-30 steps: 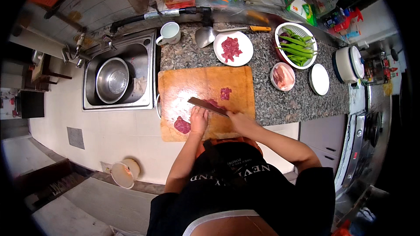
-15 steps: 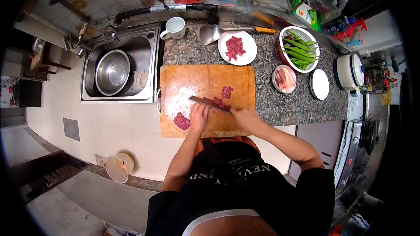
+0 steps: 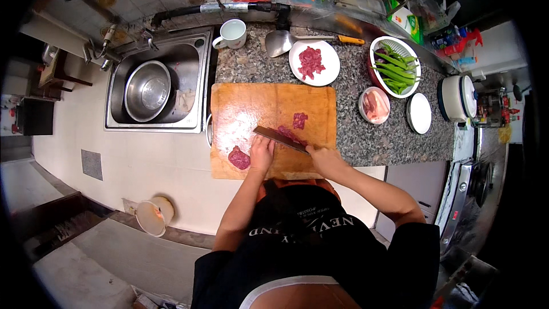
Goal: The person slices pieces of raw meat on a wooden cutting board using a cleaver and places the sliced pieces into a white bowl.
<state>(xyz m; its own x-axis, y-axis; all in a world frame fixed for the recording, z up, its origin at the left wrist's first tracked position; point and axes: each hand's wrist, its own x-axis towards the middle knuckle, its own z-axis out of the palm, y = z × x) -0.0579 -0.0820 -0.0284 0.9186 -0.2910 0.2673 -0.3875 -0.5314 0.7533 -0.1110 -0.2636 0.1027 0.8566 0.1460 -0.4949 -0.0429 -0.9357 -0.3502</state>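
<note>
My right hand [image 3: 327,161] is closed round the handle of a kitchen knife [image 3: 279,138], its broad dark blade slanting up to the left over a wooden cutting board [image 3: 240,106]. Fingers bent together, my left hand [image 3: 262,153] rests on the board against the near side of the blade; whatever lies under the fingertips is hidden. Cut red meat [image 3: 291,134] lies along the blade's far side, with a small pile of meat pieces [image 3: 299,120] just beyond. A larger chunk of meat [image 3: 239,158] sits left of my left hand.
Behind the board stand a plate [image 3: 329,73] of cut meat, a spatula [image 3: 278,43] and a mug [image 3: 233,35]. To the right are a basket of green peppers [image 3: 394,71], a bowl of pale meat [image 3: 374,106] and white plates [image 3: 419,113]. A sink [image 3: 189,68] holding a metal basin [image 3: 147,91] is left.
The knife blade is tilted slightly differently, showing more of its side. Both hands keep nearly the same places on the board, and the whole view has shifted a little.
</note>
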